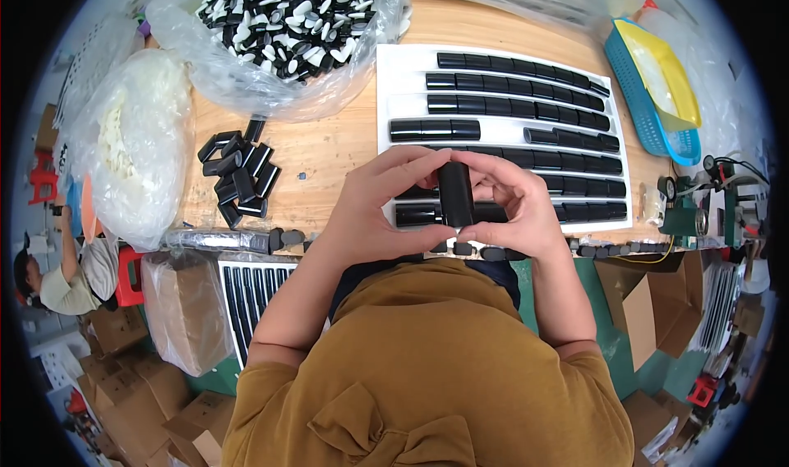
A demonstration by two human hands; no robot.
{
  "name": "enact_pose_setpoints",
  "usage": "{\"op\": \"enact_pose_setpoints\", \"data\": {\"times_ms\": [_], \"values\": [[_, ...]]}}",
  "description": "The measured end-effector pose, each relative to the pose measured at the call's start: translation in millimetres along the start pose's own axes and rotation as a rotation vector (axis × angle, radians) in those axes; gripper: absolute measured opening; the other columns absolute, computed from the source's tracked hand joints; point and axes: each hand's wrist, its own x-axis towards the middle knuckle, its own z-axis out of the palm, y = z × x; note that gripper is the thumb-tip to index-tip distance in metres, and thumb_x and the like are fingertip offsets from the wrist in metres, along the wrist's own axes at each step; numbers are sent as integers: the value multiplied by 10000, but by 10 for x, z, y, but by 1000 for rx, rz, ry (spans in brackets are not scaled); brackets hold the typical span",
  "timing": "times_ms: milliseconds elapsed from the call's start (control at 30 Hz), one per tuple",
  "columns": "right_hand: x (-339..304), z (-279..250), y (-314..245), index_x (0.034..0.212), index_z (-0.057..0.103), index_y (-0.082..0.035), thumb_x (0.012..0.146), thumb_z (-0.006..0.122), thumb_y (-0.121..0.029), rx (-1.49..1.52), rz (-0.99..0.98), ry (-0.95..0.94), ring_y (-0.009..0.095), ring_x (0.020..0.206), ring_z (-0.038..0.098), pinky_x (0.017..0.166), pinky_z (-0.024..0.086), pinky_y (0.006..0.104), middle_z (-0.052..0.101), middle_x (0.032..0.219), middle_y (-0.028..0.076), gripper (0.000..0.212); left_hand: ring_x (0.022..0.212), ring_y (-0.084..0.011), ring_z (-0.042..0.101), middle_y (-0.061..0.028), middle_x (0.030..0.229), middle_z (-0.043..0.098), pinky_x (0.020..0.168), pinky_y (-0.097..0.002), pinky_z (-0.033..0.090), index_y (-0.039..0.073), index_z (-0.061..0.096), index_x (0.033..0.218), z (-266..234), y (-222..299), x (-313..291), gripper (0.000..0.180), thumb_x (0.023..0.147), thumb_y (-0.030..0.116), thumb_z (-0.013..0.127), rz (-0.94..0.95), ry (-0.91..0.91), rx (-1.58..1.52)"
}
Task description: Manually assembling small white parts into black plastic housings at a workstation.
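Overhead, clear bag (246,89) holds black-and-white caps (288,15); white tray (394,89) carries black tubes (518,105).

Both hands (450,204) meet, fingertips pinched together.

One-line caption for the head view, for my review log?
Both hands, left hand and right hand, hold a black tube above a white tray of black tubes.

I'm seeing clear plastic bags (246,64) sitting at the table's far left, and brown cardboard boxes (649,302) lying open on the floor at both sides.
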Motion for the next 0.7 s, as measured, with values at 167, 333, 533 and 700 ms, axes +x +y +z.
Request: {"op": "enact_pose_setpoints", "data": {"times_ms": [167, 333, 533, 700], "values": [[12, -4, -78, 1225, 589, -13, 574, 881, -103, -314, -129, 15, 175, 891, 612, 826, 527, 309, 616, 1020, 90, 720, 913, -215, 587, -125, 1115, 593, 805, -314, 489, 17, 562, 1277, 39, 40, -26, 744, 651, 295, 852, 66, 8, 5], [29, -8, -103, 1159, 615, -12, 541, 904, -214, -551, -310, 20, 207, 849, 603, 751, 509, 310, 616, 996, 107, 711, 932, -241, 589, -142, 1120, 585, 814, -324, 488, 12, 547, 1287, 35, 109, -66, 713, 702, 317, 815, 83, 3, 93], [-15, -9, 33, 1116, 621, -16, 542, 899, -257, -573, -304, 37, 224, 822, 581, 746, 489, 323, 618, 946, 98, 682, 972, -250, 590, -146, 1144, 580, 842, -336, 482, 21, 539, 1295, 40, 29, -79, 666, 734, 275, 793, 31, -53, 55], [-12, -107, 296, 967, 627, -17, 529, 894, -278, -845, -93, 256, 247, 841, 577, 763, 473, 345, 599, 865, 93, 576, 1117, -219, 552, -107, 1224, 557, 942, -308, 447, 37, 517, 1313, 160, -327, -161, 524, 819, 66, 689, -91, -6, -41]]}}
